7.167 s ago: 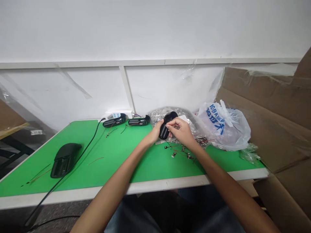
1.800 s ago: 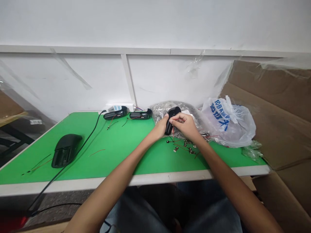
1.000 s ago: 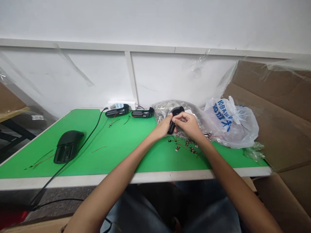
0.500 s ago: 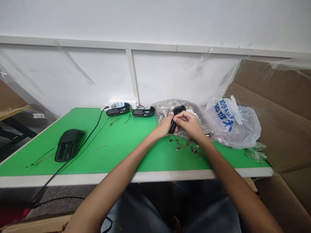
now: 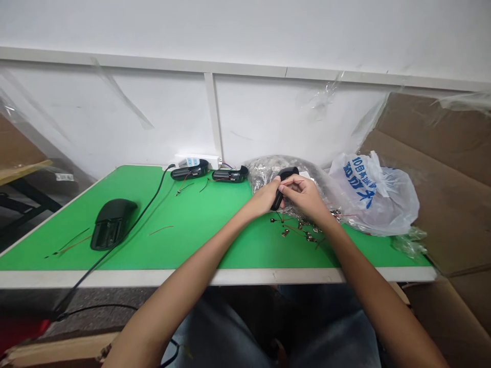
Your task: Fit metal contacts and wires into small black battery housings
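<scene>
Over the right half of the green table, my left hand (image 5: 266, 197) is closed around a black plastic housing (image 5: 288, 173), which is held tilted. My right hand (image 5: 303, 191) is closed in a pinch against the housing, and a thin red wire (image 5: 291, 182) shows at its fingers. The exact grip of those fingertips is partly hidden. Below the hands lie small metal battery contacts (image 5: 310, 237) with red and black wires. Behind them rests a clear plastic bag (image 5: 264, 166) full of small metallic parts.
Two black housings with wires (image 5: 230, 175) lie at the back by a white power strip (image 5: 197, 161). Another housing (image 5: 112, 225) is at left, crossed by a black cable (image 5: 148, 204). A white bag with blue writing (image 5: 395, 204) and cardboard (image 5: 429, 189) stand at right.
The whole view has shifted slightly, so things appear a little further right. Both hands stay on the housing, with only slight finger movement.
</scene>
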`<state>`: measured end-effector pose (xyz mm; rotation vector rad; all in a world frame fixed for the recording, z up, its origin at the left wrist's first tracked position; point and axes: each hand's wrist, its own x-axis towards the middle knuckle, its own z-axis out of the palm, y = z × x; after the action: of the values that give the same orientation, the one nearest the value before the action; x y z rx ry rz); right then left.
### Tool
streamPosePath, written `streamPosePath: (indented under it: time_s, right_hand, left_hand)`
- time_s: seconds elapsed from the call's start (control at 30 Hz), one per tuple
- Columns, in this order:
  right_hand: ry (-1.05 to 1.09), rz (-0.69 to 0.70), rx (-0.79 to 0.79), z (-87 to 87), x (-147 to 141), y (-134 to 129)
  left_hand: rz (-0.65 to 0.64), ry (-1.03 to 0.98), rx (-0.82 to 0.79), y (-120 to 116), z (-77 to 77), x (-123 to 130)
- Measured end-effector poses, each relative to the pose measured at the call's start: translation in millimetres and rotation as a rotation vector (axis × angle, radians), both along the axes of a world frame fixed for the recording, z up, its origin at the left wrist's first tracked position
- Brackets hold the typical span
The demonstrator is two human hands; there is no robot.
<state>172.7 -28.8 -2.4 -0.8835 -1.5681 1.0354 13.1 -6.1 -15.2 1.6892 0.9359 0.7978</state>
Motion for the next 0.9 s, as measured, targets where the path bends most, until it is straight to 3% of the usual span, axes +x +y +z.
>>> streamPosePath:
  time_s: [0.63,0.9]
  right_hand:
    - [-0.044,-0.035,0.009,0.0,1.5,0.2]
    - [-0.054,-0.023,-0.003,1.3,1.8,-1.6]
  left_hand:
    - [0.028,0.039,0.014,-5.1,5.2,0.7]
    - [0.010,-0.010,-0.056,1.6,-3.9,2.1]
